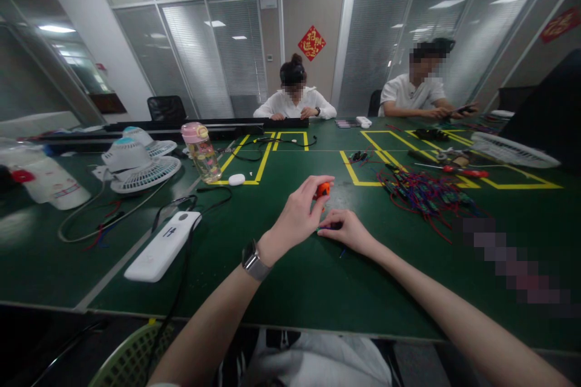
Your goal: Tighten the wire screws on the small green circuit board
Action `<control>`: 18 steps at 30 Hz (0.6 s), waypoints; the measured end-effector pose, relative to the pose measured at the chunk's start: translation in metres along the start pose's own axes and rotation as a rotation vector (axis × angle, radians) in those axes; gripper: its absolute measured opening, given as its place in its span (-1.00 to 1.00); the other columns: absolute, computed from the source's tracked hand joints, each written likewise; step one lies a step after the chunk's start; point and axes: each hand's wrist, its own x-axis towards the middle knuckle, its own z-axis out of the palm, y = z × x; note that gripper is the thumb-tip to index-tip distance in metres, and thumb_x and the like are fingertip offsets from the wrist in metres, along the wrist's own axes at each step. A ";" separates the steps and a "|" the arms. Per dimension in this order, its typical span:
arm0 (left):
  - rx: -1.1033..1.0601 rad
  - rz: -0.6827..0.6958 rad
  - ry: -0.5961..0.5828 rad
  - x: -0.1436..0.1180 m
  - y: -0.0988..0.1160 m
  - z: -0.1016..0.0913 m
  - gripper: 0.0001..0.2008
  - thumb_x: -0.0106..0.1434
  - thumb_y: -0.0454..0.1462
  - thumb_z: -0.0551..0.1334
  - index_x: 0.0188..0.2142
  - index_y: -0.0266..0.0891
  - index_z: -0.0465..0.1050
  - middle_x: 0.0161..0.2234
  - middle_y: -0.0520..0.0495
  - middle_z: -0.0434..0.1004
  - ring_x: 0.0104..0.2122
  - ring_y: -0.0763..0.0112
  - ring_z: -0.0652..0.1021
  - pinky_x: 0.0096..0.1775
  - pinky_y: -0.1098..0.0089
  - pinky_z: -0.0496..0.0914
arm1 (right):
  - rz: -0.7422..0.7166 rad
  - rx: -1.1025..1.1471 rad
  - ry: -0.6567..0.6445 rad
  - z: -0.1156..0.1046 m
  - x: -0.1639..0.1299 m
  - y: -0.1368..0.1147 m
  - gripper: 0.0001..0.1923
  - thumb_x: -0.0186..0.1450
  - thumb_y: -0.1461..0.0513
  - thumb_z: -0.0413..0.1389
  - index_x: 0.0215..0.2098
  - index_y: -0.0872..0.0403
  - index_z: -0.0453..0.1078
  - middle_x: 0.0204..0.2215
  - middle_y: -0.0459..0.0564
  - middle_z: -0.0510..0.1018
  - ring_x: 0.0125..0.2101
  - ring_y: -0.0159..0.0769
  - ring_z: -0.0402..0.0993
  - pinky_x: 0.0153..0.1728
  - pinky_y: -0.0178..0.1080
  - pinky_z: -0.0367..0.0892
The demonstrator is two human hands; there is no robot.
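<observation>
Here, the left hand (297, 214) is raised a little above the green counter (254, 266), its fingers pinched narrow on a small orange piece (322, 189) held at the fingertips. A watch (252, 261) sits on that wrist. The right hand (345, 231) rests on the counter just beside the left, its fingers closed down on a thin dark piece (327, 227) that lies flat on the surface; what that piece is cannot be told.

To the right of the hands, well apart from them, lies a tangled heap of red and blue wires (420, 193), spilling over a yellow taped box (363, 169). To the left lies a white flat device (161, 248) with a black cable running over it. Farther back on the left stand a clear bottle with a pink lid (201, 152), a small white oval thing (236, 179) near it, and two white desk fans (140, 164) tipped on their backs.

Across the counter two people in white shirts sit, one (295, 99) opposite and one (420, 93) to the right, each with hands on the counter.
</observation>
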 end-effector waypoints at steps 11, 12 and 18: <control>-0.036 -0.003 0.269 -0.004 -0.004 0.002 -0.77 0.16 -0.25 0.35 -0.16 -0.15 0.50 -0.25 -0.03 0.33 -0.28 0.44 0.45 -0.37 0.52 0.47 | 0.020 -0.002 -0.014 -0.001 0.000 -0.003 -0.87 0.10 0.20 0.30 -0.37 0.08 0.61 -0.47 -0.02 0.56 -0.47 -0.30 0.43 -0.40 -0.26 0.32; -0.039 -0.005 0.252 -0.004 -0.004 0.003 -0.78 0.20 -0.26 0.32 -0.14 -0.14 0.49 -0.26 -0.03 0.34 -0.27 0.44 0.45 -0.36 0.52 0.47 | 0.020 -0.004 -0.014 -0.001 0.000 -0.003 -0.86 0.10 0.21 0.30 -0.37 0.08 0.61 -0.47 -0.01 0.56 -0.46 -0.30 0.43 -0.39 -0.26 0.33; -0.214 -0.086 0.109 -0.006 -0.005 0.005 -0.75 0.38 -0.31 0.05 0.01 -0.16 0.36 -0.10 -0.13 0.42 -0.18 0.37 0.51 -0.21 0.40 0.47 | 0.018 0.011 -0.015 -0.001 0.000 -0.003 -0.86 0.11 0.21 0.29 -0.36 0.09 0.61 -0.44 0.00 0.57 -0.45 -0.30 0.44 -0.34 -0.24 0.35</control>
